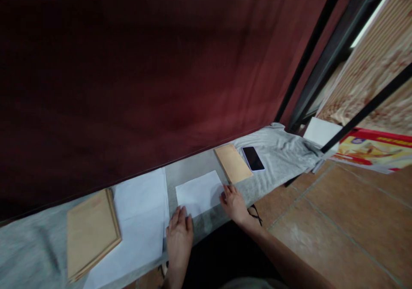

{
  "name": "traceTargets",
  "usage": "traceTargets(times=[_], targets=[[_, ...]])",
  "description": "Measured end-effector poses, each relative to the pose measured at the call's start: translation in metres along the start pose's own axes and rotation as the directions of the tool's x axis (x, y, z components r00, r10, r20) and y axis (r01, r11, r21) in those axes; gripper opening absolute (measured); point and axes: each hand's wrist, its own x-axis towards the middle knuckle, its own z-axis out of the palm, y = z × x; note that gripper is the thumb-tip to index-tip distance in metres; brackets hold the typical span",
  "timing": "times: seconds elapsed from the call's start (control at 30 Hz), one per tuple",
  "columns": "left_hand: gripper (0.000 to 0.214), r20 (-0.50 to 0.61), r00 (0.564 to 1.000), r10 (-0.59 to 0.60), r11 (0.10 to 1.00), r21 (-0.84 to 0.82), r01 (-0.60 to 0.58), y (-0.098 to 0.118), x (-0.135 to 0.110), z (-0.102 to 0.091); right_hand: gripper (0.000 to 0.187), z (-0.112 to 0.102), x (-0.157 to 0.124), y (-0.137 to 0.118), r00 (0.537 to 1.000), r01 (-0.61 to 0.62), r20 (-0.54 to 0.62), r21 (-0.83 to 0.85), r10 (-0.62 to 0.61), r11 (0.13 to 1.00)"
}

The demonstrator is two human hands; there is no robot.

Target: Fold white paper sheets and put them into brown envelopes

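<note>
A white sheet of paper [199, 192], seemingly folded, lies flat on the grey cloth between my hands. My left hand [180, 229] rests with its fingers stretched out at the paper's near left corner. At the right edge of the same paper is my right hand [233, 201], its fingers loosely extended and touching the edge. Just beyond my right hand lies a brown envelope [233, 163]. To the left of my left hand is a stack of larger white sheets [141, 216], partly under a pile of brown envelopes [92, 231].
A dark phone [253, 158] lies beside the single envelope. The grey cloth [280, 152] covers a narrow bench along a dark red panel [193, 74]. Black metal bars [305, 61] rise at the right. A colourful red and yellow box [376, 149] stands on the tiled floor [328, 224].
</note>
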Motion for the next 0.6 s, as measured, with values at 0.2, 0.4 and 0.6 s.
traceTargets(times=[0.2,0.4,0.6], targets=[[0.042,-0.026,0.998,-0.056,0.997,-0.058,0.054,-0.005,0.016,0.004,0.031,0.011,0.014,-0.008,0.994,-0.101,-0.042,-0.026,0.100,0.995],[0.041,-0.026,0.993,-0.114,0.986,-0.127,0.110,-0.005,0.011,0.009,0.013,0.005,0.019,-0.001,0.997,-0.069,-0.026,0.221,0.076,0.973],[0.067,-0.177,0.964,-0.197,0.924,-0.361,0.123,0.007,0.029,-0.018,0.017,-0.038,0.052,0.003,0.998,0.057,0.000,0.406,-0.062,0.912]])
